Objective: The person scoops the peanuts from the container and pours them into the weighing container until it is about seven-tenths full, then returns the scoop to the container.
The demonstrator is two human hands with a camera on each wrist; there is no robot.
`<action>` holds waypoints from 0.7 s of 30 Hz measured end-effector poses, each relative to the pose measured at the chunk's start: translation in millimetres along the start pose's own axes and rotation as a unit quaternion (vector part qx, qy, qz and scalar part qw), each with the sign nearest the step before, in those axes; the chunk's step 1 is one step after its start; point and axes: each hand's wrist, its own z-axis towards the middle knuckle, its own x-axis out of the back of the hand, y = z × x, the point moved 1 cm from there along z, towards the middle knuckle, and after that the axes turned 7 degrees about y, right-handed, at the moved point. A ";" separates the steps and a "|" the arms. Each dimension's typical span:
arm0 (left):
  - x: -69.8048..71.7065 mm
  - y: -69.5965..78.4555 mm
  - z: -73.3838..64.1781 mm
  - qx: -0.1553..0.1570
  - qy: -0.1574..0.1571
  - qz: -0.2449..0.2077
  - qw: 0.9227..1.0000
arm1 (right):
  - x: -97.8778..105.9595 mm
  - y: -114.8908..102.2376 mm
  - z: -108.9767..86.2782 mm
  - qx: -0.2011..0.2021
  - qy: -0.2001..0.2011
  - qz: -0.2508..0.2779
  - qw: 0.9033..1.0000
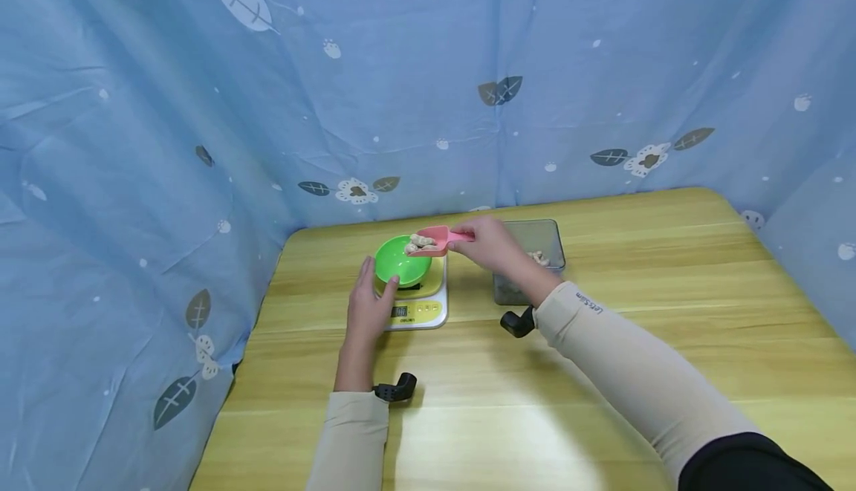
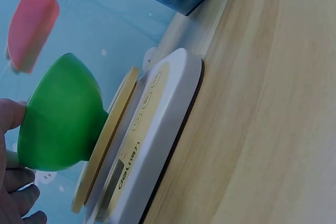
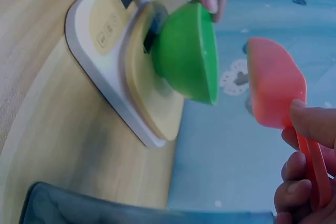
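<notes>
A green bowl (image 1: 403,262) stands on a yellow-and-white kitchen scale (image 1: 417,313) with a lit display. My left hand (image 1: 368,307) holds the bowl at its near left side, thumb at the rim and fingers around the wall. In my right hand (image 1: 491,244) is the handle of a pink scoop (image 3: 275,85), pinched between thumb and fingers. Pale, lumpy pieces like unshelled peanuts (image 1: 420,244) lie in the scoop. Its front edge is over the bowl's right rim in the head view; both wrist views show it raised above the bowl.
Right of the scale, partly behind my right forearm, stands a grey see-through box (image 1: 551,235) with more of the pale pieces (image 1: 538,258). The wooden table (image 1: 655,283) extends to the right and toward me. A blue patterned curtain (image 1: 428,90) hangs behind and at the sides.
</notes>
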 end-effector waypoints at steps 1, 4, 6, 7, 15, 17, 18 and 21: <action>-0.4 0.3 0.1 0.002 0.000 -0.001 1.000 | -2.9 -0.2 0.8 0.008 0.002 -0.009 1.000; -0.9 1.3 0.1 0.007 -0.002 0.002 1.000 | -10.9 -1.8 2.2 0.030 0.007 -0.042 0.999; -1.4 1.6 0.1 0.009 -0.001 0.006 1.000 | -14.9 -4.4 1.8 0.043 0.009 -0.070 0.997; -1.7 1.5 -0.1 0.009 -0.001 0.006 1.000 | -16.4 -6.1 0.8 0.046 0.009 -0.085 0.995; -3.5 -0.7 -0.9 0.001 0.008 0.005 1.000 | -24.1 -15.0 -6.0 0.094 0.033 -0.189 0.977; -3.6 -1.4 -0.7 -0.001 0.011 0.003 1.000 | -24.7 -16.0 -6.9 0.121 0.049 -0.205 0.970; -3.7 -1.7 -0.6 -0.001 0.011 0.003 1.000 | -24.8 -16.5 -7.3 0.137 0.057 -0.214 0.965; -3.2 -1.9 0.0 -0.003 0.011 0.002 1.000 | -24.3 -18.0 -7.6 0.178 0.083 -0.237 0.951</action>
